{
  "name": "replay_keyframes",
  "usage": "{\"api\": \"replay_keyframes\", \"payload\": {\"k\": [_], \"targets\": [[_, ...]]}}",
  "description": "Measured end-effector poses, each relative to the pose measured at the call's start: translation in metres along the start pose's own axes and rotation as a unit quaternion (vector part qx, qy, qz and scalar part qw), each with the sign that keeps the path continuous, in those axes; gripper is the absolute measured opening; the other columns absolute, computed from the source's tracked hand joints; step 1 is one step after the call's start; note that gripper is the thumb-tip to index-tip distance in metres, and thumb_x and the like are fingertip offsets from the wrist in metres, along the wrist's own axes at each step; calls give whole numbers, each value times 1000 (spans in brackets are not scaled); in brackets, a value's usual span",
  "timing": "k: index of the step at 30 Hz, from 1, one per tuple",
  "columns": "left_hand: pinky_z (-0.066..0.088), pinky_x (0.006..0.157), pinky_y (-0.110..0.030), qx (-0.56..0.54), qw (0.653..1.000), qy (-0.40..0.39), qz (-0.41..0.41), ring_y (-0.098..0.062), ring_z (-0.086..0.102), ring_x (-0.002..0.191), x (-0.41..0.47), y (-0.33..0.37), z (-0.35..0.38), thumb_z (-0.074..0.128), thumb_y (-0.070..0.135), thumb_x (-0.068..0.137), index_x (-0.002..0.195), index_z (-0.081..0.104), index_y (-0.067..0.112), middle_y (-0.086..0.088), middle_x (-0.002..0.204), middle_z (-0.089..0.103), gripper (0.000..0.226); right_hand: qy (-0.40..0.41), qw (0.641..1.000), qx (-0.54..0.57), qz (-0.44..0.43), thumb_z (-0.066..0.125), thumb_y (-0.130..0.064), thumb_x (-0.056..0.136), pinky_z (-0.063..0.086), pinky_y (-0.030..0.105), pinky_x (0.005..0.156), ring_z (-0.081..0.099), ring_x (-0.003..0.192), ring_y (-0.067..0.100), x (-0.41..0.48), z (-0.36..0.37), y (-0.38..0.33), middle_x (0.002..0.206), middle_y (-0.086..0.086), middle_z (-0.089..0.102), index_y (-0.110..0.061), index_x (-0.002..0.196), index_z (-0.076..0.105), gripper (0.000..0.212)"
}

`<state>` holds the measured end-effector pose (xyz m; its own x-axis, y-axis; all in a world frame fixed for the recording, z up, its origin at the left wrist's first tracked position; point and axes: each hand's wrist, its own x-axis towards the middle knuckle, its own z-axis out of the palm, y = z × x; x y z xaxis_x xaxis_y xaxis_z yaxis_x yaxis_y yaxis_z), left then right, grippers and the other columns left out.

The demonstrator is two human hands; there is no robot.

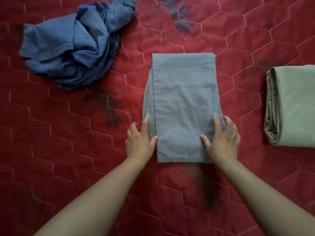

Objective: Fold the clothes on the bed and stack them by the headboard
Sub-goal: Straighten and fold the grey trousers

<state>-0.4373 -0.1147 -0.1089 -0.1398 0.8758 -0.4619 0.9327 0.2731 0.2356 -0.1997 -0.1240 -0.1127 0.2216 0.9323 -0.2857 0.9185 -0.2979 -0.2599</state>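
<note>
Both hands are lying open on the near end of the grey folded garment [182, 99], fingers spread and clasping nothing. The left hand [139, 142] is sitting against the garment's left edge. Its forefinger is stretching up along that edge, its thumb is touching the cloth near the lower left corner, and its other fingers are lying on the bedspread beside it. The right hand [224, 138] is pressing on the garment's right edge with its thumb on the top layer. Its fingers are reaching across the edge and are slightly blurred.

The garment is lying as one long rectangle in the middle of the red quilted bedspread [68, 150]. Its near hem is running straight between the two wrists, its far edge is squared off, and stepped layers are showing down its left side. Red quilt is showing all round it: a broad stretch to its left and beyond its far edge, and a narrower band to its right.

Three pieces of cloth are in view. Besides the grey one, a crumpled blue denim garment [75, 46] is lying well apart to its far left. A folded green cloth [296, 106] is lying to its right, with its layered edge facing the grey garment and the frame's edge cutting it off.
</note>
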Motion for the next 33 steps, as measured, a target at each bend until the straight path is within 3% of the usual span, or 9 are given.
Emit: {"api": "replay_keyframes", "payload": {"k": [3, 5, 10, 16, 21, 25, 28, 30, 33], "targets": [[42, 93, -44, 35, 977, 47, 204, -29, 41, 124, -8, -7, 0, 65, 30, 84, 139, 41, 34, -12, 139, 40, 60, 1, 979, 19, -201, 76, -18, 74, 38, 55, 99, 46, 122, 39, -19, 4, 3, 135, 16, 48, -18, 119, 62, 47], [34, 98, -39, 60, 956, 0, 286, -23, 41, 127, -10, -13, 6, 60, 32, 87, 132, 49, 36, -5, 141, 41, 47, -44, 970, 9, -237, 74, -23, 77, 29, 54, 106, 46, 125, 35, -29, 11, 7, 135, 13, 51, -19, 116, 65, 40], [33, 102, -38, 93, 947, -10, 309, -22, 35, 134, -3, -29, 30, 58, 49, 84, 136, 42, 40, -1, 149, 33, 55, -67, 966, -8, -250, 73, -38, 75, 15, 48, 111, 31, 138, 28, -30, 32, 24, 147, 6, 38, -26, 131, 53, 60], [35, 104, -42, 55, 941, 36, 332, -26, 41, 130, 1, -40, 44, 67, 59, 71, 134, 47, 36, -3, 144, 40, 70, -32, 966, 55, -252, 78, -33, 72, 25, 53, 108, 37, 134, 29, -24, 47, 31, 143, 6, 43, -23, 127, 57, 60], [35, 102, -47, 35, 950, 50, 307, -24, 34, 134, -8, -38, 47, 70, 55, 68, 134, 47, 36, -2, 149, 33, 72, -23, 968, 58, -245, 79, -32, 71, 22, 54, 110, 34, 135, 28, -25, 46, 29, 144, 5, 42, -23, 127, 57, 61], [25, 108, -52, -7, 976, 73, 205, -31, 9, 142, -17, -37, 46, 75, 58, 61, 132, 46, 40, -7, 155, 10, 78, -4, 984, 20, -177, 80, -42, 65, 4, 62, 107, 14, 142, 23, -28, 40, 24, 152, -1, 26, -32, 127, 55, 67], [29, 109, -43, -73, 992, 71, 78, -33, 25, 133, -18, -35, 40, 76, 60, 58, 137, 35, 43, -9, 149, 14, 91, 13, 997, 39, -70, 77, -53, 60, 10, 64, 106, 7, 142, 26, -27, 35, 27, 154, -1, 13, -42, 128, 49, 75], [35, 104, -38, -114, 991, 36, 59, -30, 39, 119, -16, -32, 38, 74, 60, 62, 141, 29, 44, -8, 135, 30, 92, 12, 998, 56, -31, 76, -57, 60, 25, 58, 105, 17, 138, 31, -30, 34, 30, 153, 4, 14, -45, 130, 45, 77], [38, 98, -36, -146, 988, 8, 57, -28, 48, 110, -13, -29, 33, 63, 52, 80, 142, 29, 39, -9, 120, 44, 72, 7, 993, 113, -33, 76, -49, 67, 32, 46, 105, 32, 127, 34, -31, 33, 27, 146, 8, 30, -38, 133, 46, 73]]}}
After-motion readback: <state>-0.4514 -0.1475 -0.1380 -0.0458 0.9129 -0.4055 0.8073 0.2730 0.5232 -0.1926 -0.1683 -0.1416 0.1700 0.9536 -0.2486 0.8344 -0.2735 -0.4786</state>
